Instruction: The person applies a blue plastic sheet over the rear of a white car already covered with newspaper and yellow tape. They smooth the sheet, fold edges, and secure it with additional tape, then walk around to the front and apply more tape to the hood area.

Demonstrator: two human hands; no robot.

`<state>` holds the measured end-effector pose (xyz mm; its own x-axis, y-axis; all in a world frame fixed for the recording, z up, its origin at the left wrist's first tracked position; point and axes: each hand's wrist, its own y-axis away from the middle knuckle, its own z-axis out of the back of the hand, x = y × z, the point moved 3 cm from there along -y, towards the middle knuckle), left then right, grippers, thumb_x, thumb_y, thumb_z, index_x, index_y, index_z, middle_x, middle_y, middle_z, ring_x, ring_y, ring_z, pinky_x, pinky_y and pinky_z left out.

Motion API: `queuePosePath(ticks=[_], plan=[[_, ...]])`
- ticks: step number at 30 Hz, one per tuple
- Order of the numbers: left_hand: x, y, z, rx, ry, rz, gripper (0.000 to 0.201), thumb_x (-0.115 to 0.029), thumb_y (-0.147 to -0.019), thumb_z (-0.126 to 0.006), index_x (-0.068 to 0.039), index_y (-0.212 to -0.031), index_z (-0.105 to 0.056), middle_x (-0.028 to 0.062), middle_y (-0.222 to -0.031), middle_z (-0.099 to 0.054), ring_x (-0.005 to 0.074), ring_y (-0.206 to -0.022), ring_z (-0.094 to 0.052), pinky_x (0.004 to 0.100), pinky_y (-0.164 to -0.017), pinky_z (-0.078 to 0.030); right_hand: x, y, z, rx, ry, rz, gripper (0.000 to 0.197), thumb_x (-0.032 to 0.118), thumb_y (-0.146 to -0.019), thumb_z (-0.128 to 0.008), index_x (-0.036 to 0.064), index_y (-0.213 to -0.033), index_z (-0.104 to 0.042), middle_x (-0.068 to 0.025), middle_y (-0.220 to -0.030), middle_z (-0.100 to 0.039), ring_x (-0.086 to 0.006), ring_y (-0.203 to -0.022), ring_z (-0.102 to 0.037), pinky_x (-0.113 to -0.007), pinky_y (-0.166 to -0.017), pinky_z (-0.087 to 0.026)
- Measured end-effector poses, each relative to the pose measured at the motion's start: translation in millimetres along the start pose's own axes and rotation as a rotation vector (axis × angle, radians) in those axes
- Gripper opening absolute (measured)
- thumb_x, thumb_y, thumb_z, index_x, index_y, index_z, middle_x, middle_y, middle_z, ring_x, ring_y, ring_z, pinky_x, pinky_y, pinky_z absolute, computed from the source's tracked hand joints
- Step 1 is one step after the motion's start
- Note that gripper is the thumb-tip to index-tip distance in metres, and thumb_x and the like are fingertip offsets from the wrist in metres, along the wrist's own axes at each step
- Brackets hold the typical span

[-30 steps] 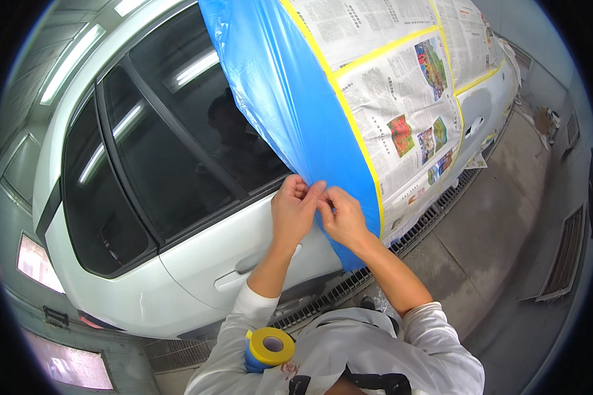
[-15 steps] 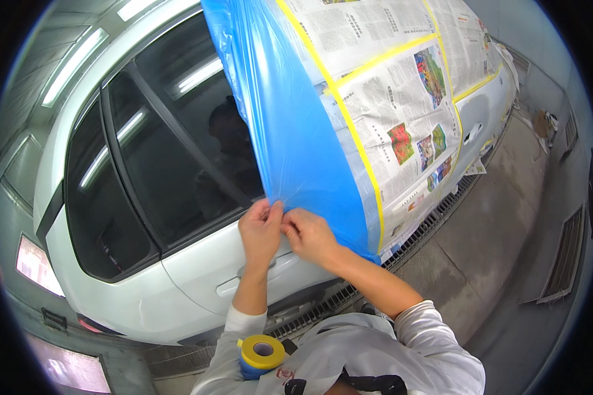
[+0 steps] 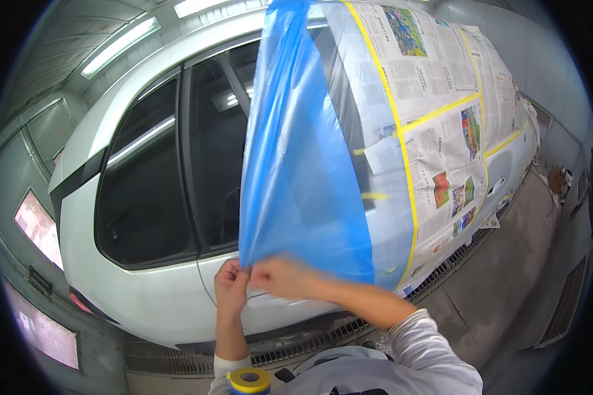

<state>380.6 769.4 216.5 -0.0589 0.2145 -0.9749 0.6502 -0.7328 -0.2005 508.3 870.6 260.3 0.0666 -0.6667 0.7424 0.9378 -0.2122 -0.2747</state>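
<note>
Film, translucent blue plastic [image 3: 293, 178], is further left than before; my left hand [image 3: 230, 286] pinches its lower-left corner, right hand [image 3: 280, 276] blurred, grip unclear. Grey floor [image 3: 468, 289] at right.

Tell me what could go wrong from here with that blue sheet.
The blue sheet might tear at its lower corner, by the hands. Its long gathered folds could keep it from lying flat over the dark window. The tape roll by the left sleeve might slip if loose; how it is held is hidden.
</note>
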Motion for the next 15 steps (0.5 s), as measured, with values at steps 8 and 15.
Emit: queuePosePath(ticks=[8,15], plan=[[0.3,11.1,18.2,0.166,0.047,-0.001,0.005,-0.001,-0.089,-0.063,-0.002,-0.091,-0.059,0.0023,-0.078,-0.063,0.0069,-0.068,-0.058,0.0215,-0.065,-0.048,36.8,-100.3,268.2,-1.187,0.473,-0.186,0.076,0.053,-0.073,-0.077,-0.0115,-0.110,-0.060,-0.0244,-0.098,-0.067,-0.0318,-0.092,-0.068,-0.038,-0.080,-0.054],[4.6,13.5,12.1,0.223,0.106,0.028,0.008,-0.001,-0.090,-0.063,-0.002,-0.095,-0.058,0.0005,-0.084,-0.061,0.0046,-0.074,-0.053,0.0205,-0.067,-0.044,48.3,-173.9,322.6,-1.140,-0.027,0.064,0.028,0.016,-0.079,-0.068,-0.0076,-0.093,-0.065,-0.0146,-0.083,-0.067,-0.0213,-0.074,-0.065,-0.037,-0.065,-0.052]])
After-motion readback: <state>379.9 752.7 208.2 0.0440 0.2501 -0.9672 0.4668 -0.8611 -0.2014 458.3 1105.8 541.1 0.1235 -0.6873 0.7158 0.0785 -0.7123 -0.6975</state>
